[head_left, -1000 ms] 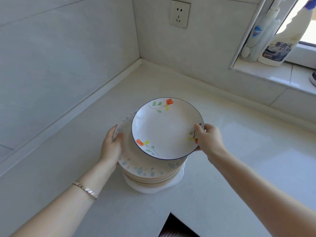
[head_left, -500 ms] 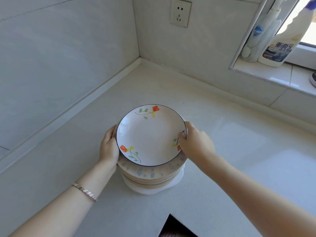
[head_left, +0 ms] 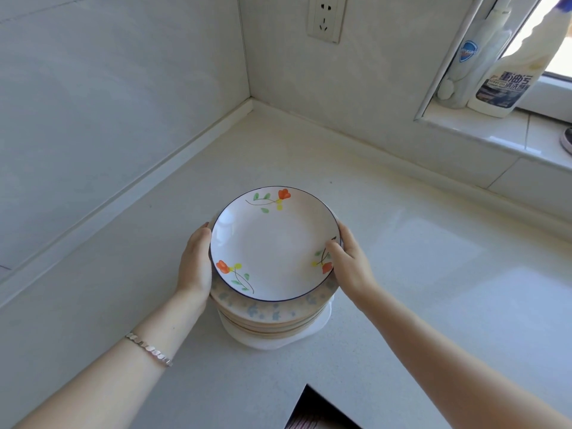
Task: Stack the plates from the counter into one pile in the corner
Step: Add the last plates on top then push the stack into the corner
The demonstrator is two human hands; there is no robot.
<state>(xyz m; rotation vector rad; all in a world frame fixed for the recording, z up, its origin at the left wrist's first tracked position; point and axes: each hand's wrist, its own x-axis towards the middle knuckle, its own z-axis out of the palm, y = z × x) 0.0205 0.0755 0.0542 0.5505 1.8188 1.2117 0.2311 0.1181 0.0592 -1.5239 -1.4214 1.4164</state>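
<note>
The flower plate [head_left: 275,243] has come down and to the left. A second ago it hung tilted over the right side of the pile [head_left: 269,317]; now it lies level and centred on top. The pile has not shifted on the table [head_left: 433,274], and it stands well short of the corner [head_left: 250,102].

The right hand [head_left: 351,266] pinches the plate's near right rim, thumb on the upper face beside a painted flower and the other fingers [head_left: 345,232] curled round the edge. The left hand [head_left: 195,264] cups the left side of the pile, palm against the rims. Its fingers bend round the far side and their tips are hidden.

These look like glazed ceramic plates: stiff, smooth and probably slippery, and likely to chip if dropped or knocked. One plate is light, but the whole pile is probably heavy. If it has to go on to the corner, it is safest to take it low on both sides, under the widest white plate [head_left: 322,326] at the bottom, or to push it along the table rather than lift it by the top rim.

The top plate holds nothing, only its painted flowers. What lies between the lower plates cannot be seen. Two bottles [head_left: 507,82] stand on the window sill [head_left: 483,131], and how full they are cannot be told.
</note>
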